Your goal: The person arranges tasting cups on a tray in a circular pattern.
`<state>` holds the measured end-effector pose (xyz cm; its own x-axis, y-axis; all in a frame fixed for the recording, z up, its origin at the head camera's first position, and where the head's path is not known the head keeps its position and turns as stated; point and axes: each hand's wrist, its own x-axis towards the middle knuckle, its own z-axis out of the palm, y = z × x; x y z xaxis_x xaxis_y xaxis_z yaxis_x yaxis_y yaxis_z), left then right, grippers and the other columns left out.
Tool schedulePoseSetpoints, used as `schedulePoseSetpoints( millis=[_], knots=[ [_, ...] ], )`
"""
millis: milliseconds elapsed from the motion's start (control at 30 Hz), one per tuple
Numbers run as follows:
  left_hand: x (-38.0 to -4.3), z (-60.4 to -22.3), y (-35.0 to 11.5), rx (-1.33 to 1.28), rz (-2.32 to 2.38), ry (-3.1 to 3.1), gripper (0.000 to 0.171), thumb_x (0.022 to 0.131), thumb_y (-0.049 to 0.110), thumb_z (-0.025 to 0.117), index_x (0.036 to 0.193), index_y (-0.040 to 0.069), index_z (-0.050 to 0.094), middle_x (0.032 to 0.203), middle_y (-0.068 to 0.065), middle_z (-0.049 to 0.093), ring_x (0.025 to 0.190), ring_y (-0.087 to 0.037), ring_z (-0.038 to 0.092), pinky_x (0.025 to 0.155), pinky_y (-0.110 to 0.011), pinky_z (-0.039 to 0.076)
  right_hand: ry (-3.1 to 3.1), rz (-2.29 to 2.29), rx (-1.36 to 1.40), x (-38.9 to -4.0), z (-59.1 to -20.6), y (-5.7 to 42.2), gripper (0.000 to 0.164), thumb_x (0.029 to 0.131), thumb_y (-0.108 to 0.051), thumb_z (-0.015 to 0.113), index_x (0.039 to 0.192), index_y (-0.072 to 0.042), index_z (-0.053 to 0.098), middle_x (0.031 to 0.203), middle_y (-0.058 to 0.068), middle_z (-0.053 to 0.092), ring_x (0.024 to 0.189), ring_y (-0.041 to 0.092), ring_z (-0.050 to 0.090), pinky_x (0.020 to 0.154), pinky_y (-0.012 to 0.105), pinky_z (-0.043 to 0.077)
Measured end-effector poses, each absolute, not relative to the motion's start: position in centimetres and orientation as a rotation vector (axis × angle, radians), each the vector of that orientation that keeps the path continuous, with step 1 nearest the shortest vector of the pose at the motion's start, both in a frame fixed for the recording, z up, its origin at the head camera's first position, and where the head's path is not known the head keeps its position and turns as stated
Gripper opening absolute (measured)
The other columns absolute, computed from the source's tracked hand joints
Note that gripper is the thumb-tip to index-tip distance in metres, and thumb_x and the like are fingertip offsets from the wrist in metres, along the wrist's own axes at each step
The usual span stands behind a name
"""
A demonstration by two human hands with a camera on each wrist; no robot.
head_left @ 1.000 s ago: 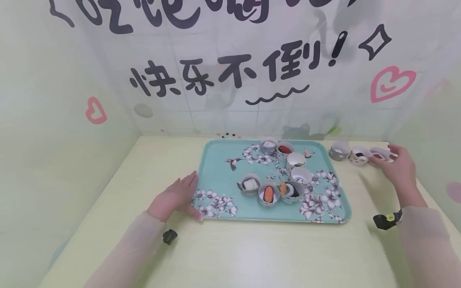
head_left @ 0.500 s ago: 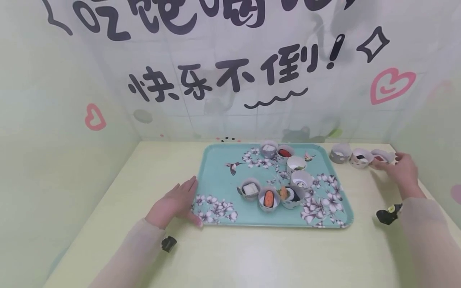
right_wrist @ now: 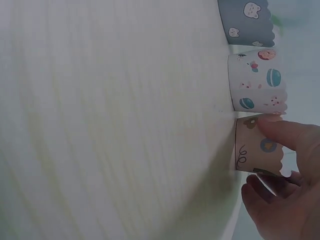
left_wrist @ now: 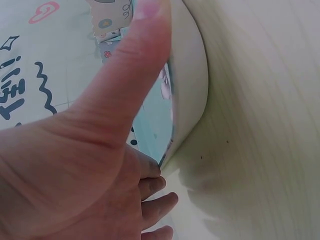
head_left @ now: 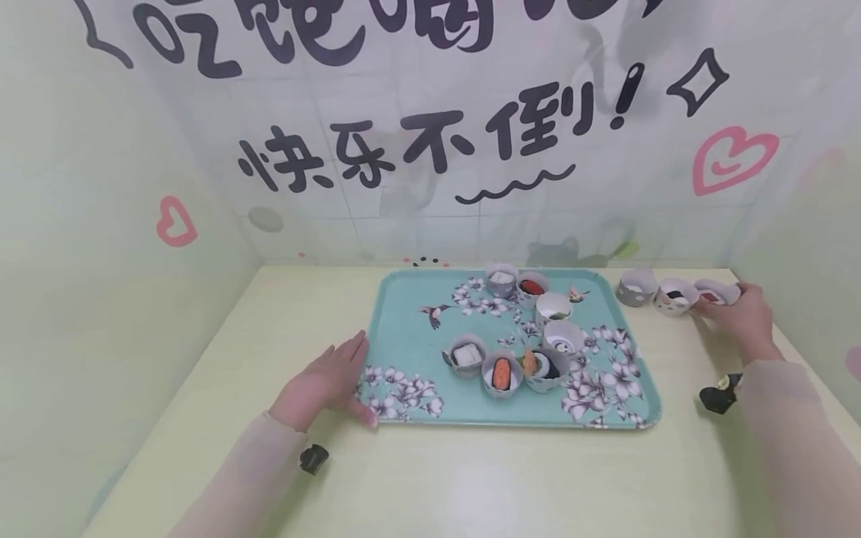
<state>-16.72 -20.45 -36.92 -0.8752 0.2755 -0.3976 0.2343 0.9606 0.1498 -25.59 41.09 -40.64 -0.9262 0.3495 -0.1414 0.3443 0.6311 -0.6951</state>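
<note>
In the head view my left hand [head_left: 326, 385] lies at the near left corner of the teal floral tray [head_left: 437, 407], fingers fairly straight along its edge. The left wrist view shows that thumb stretched over the tray's rim [left_wrist: 187, 75]. At the back right my right hand [head_left: 747, 321] pinches a tan paper cup [right_wrist: 255, 145] with reddish food in it, thumb on one side and fingers on the other. That cup stands on the table, last in a row beside a white paper cup [right_wrist: 257, 82] and a grey paper cup [right_wrist: 247, 22].
Several paper cups stand on the tray in a curved line, among them one with orange-topped sushi [head_left: 501, 371] and one with red food [head_left: 532, 286]. White walls with lettering [head_left: 424, 142] enclose the pale table [head_left: 430, 478] at the back and sides.
My right hand has closed in on the last cup of the row, its fingers coming down round the side. The left hand stays at the tray. The head view tilted slightly.
</note>
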Motion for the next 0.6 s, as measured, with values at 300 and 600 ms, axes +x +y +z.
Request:
schedulePoseSetpoints(
  millis=[300, 600],
  knots=[
    [-17.05, -36.94, -20.43, 0.390, 0.101, 2.691, 0.138, 0.060, 0.056, 0.087, 0.153, -0.014, 0.014, 0.164, -0.030, 0.009, 0.152, -0.045, 0.015, 0.127, -0.059, 0.015, -2.898, 1.073, -0.573, -25.85, -40.75, 41.24, 0.093, 0.095, -0.037, 0.061, 0.147, 0.020, 0.010, 0.140, 0.046, 0.028, 0.115, 0.054, 0.038, 0.089, 0.057, 0.043],
    [-17.08, -37.03, -20.48, 0.383, 0.093, 2.683, 0.138, 0.061, 0.056, 0.087, 0.154, -0.014, 0.012, 0.164, -0.031, 0.008, 0.152, -0.046, 0.014, 0.127, -0.059, 0.014, -2.896, 1.059, -0.607, -25.37, -40.29, 41.00, 0.094, 0.095, -0.046, 0.058, 0.146, 0.020, 0.013, 0.134, 0.044, 0.032, 0.108, 0.048, 0.040, 0.072, 0.035, 0.040]
  ],
)
